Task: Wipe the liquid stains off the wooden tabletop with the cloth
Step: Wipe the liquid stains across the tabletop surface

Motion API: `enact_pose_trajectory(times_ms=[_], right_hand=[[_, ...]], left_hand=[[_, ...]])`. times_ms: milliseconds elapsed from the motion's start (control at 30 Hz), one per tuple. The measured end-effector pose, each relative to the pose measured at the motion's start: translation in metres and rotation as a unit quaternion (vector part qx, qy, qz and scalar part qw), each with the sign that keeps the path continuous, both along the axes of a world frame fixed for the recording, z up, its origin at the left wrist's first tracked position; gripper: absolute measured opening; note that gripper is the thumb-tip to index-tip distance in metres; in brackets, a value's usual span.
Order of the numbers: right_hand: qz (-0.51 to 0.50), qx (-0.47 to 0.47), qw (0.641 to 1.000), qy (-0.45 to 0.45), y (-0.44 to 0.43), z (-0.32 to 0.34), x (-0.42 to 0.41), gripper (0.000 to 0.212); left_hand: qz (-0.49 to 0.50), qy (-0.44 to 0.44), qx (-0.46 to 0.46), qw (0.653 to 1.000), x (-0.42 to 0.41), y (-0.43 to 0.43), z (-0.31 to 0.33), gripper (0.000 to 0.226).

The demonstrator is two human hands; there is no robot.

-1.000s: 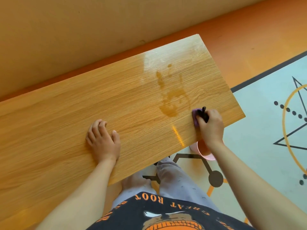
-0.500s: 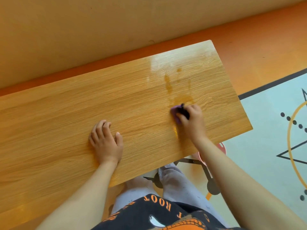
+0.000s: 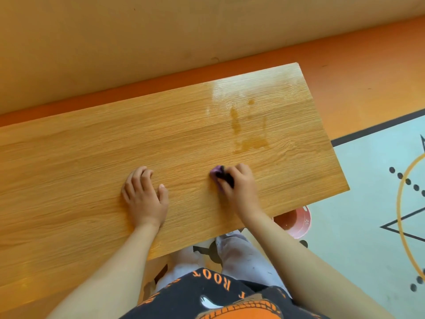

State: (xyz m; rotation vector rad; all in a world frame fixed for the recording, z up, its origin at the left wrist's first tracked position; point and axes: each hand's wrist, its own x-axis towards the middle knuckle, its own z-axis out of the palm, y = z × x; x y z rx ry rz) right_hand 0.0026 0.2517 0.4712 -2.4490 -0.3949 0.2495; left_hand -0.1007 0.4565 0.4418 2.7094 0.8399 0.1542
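Orange flooring [image 3: 345, 72] runs along a plain tan wall [image 3: 138, 31], and a pale blue mat [image 3: 368, 226] with black and yellow line figures covers the floor at the right. Across the middle lies the counter [image 3: 80, 169], a long rectangular board of glossy light wood-grain laminate, its long axis running from lower left to upper right, with the grain along that length. Its far right end shines with a pale reflection.

On that right part sit the stains [image 3: 249, 132]: amber, irregular blotches and thin streaks, with one small round drop above them near the far edge. They stretch roughly across the board's width, from the far side toward the near side.

The left hand [image 3: 145, 196] lies flat on the wood, palm down, fingers [image 3: 135, 178] loosely spread and released, holding nothing. The right hand [image 3: 239, 187] is just beside it to the right, fingers curled tight around the cloth [image 3: 217, 174], a small crumpled purple wad with a dark patch, pressed on the counter. The cloth pokes out of the fist toward the left and sits near the stains' near end, apart from them.

Below the counter's near edge, a pink round bowl [image 3: 299, 222] with amber liquid shows on the floor.
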Motion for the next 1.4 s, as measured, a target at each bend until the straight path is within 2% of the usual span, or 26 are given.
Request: enact_pose_trajectory(times_ms=[100, 167, 400, 567, 633, 733, 867, 967, 1233, 1400], right_hand=[[0.047, 0.009, 0.999, -0.017, 0.018, 0.000, 0.022, 0.017], [0.043, 0.000, 0.999, -0.029, 0.010, -0.002, 0.045, 0.015], [-0.169, -0.052, 0.983, -0.041, -0.080, -0.001, 0.123, 0.018], [-0.212, -0.073, 0.974, -0.033, -0.089, 0.002, 0.118, 0.020], [-0.171, -0.047, 0.984, -0.032, -0.066, 0.002, 0.103, 0.016], [-0.060, -0.007, 0.998, -0.019, -0.018, 0.000, 0.077, 0.011], [0.058, 0.025, 0.998, -0.015, 0.031, 0.000, 0.079, 0.012], [0.077, 0.027, 0.997, -0.014, 0.032, -0.001, 0.109, 0.012], [-0.139, -0.037, 0.989, -0.046, -0.058, 0.000, 0.187, 0.023], [-0.137, -0.052, 0.989, -0.030, -0.059, 0.000, 0.170, 0.019]], left_hand=[[0.002, 0.008, -0.002, 1.000, 0.001, 0.000, 0.000, 0.043], [0.002, 0.012, 0.000, 1.000, 0.000, -0.001, 0.000, 0.043], [0.004, 0.016, -0.002, 1.000, 0.000, -0.001, 0.000, 0.042], [0.003, 0.015, -0.003, 1.000, 0.000, 0.001, 0.001, 0.043], [0.005, 0.015, -0.005, 1.000, 0.001, 0.001, 0.001, 0.043], [0.006, 0.016, -0.005, 1.000, 0.002, 0.001, 0.002, 0.044], [0.010, 0.025, -0.009, 1.000, 0.002, 0.000, 0.003, 0.044], [0.009, 0.031, -0.010, 0.999, 0.001, 0.001, 0.003, 0.044], [0.012, 0.035, -0.016, 0.999, 0.001, 0.000, 0.004, 0.044], [0.010, 0.042, -0.023, 0.999, 0.000, 0.000, 0.005, 0.045]])
